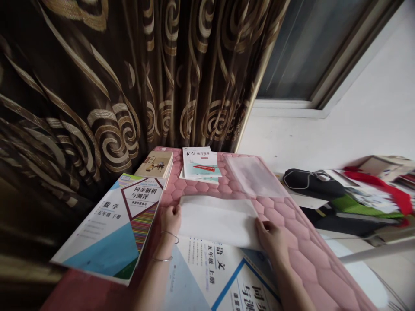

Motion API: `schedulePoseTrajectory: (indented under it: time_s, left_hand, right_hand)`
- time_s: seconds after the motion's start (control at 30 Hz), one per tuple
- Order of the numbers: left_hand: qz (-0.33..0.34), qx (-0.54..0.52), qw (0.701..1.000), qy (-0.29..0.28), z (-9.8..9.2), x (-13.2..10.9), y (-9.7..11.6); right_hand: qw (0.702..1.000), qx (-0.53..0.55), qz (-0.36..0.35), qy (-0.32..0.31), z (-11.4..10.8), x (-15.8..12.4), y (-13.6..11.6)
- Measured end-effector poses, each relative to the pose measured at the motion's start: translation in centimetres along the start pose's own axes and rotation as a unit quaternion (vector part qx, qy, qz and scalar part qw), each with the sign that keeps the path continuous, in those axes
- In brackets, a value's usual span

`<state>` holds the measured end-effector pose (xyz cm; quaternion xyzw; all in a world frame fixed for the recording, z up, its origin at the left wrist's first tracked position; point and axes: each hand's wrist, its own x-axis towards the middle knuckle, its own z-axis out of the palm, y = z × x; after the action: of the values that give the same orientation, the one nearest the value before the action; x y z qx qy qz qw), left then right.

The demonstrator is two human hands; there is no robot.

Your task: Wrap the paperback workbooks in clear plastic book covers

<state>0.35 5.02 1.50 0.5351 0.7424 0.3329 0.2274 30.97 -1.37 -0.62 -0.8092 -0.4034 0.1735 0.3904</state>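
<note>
A blank white sheet [218,220], whether paper or plastic film I cannot tell, spans the space between my hands. My left hand [170,223] pinches its left edge, the thumb near the upper corner; two thin bracelets circle that wrist. At the opposite edge, my right hand [272,239] grips the sheet with closed fingers. Below it lies a workbook [207,276] with a white and blue cover, its top covered by the sheet and its lower end cut off by the frame.
A pink padded table cover [301,250] lies underneath. To the left is a maths workbook [110,233], with tan books [154,166] behind it. Thin booklets [200,163] and a translucent sheet [256,176] lie farther back. Patterned curtains [181,73] hang at the rear; a cluttered surface [366,207] stands right.
</note>
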Motion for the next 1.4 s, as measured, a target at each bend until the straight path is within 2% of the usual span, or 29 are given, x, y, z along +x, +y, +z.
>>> schedulePoseTrajectory:
  time_s: [0.2, 0.5, 0.77, 0.9, 1.03, 1.2, 1.3, 1.4]
  left_hand:
    - [0.028, -0.019, 0.998, -0.047, -0.5, 0.1, -0.2]
    - [0.027, 0.041, 0.999, -0.015, 0.5, 0.2, -0.6]
    - [0.031, -0.078, 0.996, -0.044, -0.7, 0.7, -0.5]
    - [0.022, -0.113, 0.993, -0.039, -0.6, 0.5, -0.3]
    - [0.022, -0.143, 0.989, -0.019, -0.2, 0.2, -0.2]
    - [0.021, -0.178, 0.984, -0.014, 0.3, 0.2, -0.5]
    - [0.012, -0.245, 0.969, -0.034, 0.7, 0.5, -0.8]
    - [-0.004, -0.346, 0.936, -0.068, 0.9, 0.8, -1.0]
  right_hand:
    - [1.0, -0.01, 0.014, -0.022, -0.6, 0.2, -0.3]
    - [0.999, 0.037, 0.039, -0.008, -0.8, 0.1, -0.9]
    - [1.0, -0.023, 0.0, 0.014, 0.0, 0.2, -0.5]
    - [1.0, -0.026, -0.003, 0.012, -0.1, 0.2, -0.3]
    - [1.0, 0.007, 0.005, -0.004, -0.4, 0.2, -0.1]
    - [0.995, 0.097, 0.001, 0.033, -0.3, -0.2, -0.4]
    - [0.987, 0.152, -0.028, 0.038, -0.2, -0.8, -0.8]
    - [0.983, 0.169, -0.039, 0.057, -0.6, -1.3, -1.2]
